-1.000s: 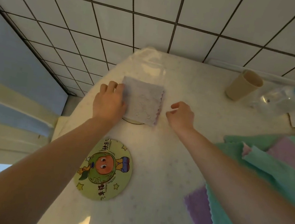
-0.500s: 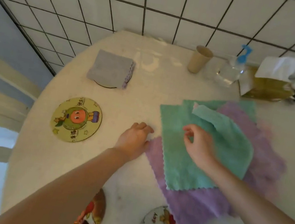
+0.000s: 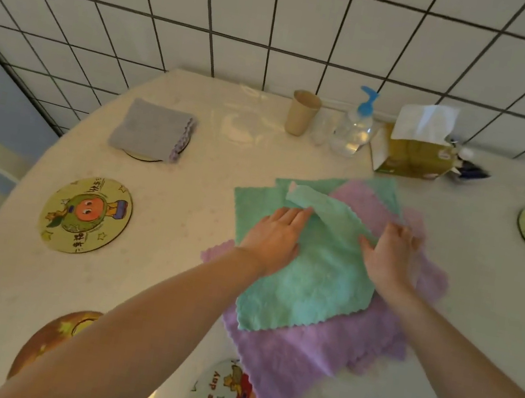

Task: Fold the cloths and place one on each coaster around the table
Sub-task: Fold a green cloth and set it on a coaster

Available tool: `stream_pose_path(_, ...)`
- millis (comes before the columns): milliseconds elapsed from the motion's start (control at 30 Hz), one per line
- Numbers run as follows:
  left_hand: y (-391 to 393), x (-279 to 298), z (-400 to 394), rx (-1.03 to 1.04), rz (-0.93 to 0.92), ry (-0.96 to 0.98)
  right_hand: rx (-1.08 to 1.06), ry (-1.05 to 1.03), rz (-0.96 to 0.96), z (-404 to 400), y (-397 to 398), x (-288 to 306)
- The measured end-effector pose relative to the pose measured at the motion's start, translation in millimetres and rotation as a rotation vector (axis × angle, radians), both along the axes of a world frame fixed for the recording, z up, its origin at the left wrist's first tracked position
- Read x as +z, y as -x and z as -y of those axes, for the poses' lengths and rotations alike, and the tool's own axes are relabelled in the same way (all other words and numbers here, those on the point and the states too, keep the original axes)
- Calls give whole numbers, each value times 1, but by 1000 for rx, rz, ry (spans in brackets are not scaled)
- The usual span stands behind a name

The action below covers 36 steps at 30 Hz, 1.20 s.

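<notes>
One cloth is done: the gray folded cloth (image 3: 152, 130) sits on a coaster (image 3: 143, 155) in the upper left of the frame. A second ago both hands were up there by it. Now they have come over to the pile in the middle, so the next cloth is starting.

The left hand (image 3: 277, 236) lies flat on the green cloth (image 3: 307, 276), which is on top of the pile. Its fingers are straight and close together, pressing the cloth down. Half a second ago this hand was on the tabletop (image 3: 175, 253) beside the pile.

The right hand (image 3: 391, 251) rests at the right edge of the same green cloth. Its fingers look spread, but it is a bit blurry, so I cannot tell if it pinches the edge. The top corner of the green cloth is flipped over.

Under it lie a purple cloth (image 3: 297, 357) and more cloths. The orange-face coaster (image 3: 85, 214) at the left has no cloth on it yet, and it looks like a good spot for this one after folding.
</notes>
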<state>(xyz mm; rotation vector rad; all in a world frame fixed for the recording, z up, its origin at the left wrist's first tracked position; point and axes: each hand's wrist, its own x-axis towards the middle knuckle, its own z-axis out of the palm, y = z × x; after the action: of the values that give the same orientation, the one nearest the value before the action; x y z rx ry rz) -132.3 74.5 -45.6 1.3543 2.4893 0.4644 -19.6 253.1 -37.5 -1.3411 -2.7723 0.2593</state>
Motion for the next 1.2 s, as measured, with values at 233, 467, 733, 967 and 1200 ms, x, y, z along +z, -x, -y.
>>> stream_pose_path(233, 15, 14, -55, -351, -158, -21, 323, 302, -264, 24, -14, 18)
stream_pose_path(467, 35, 39, -19, -403, -23, 86, 523, 402, -297, 48, -28, 41)
stream_pose_path(733, 59, 97, 73, -28, 516, 22, 543, 508, -249, 71, -8, 63)
stream_pose_path(967, 92, 153, 190, 211, 734, 108, 727, 545, -392, 110, 58, 111)
stream_pose_path(1200, 122, 184, 268, 451, 145, -28, 847, 233, -638, 180, 110, 143)
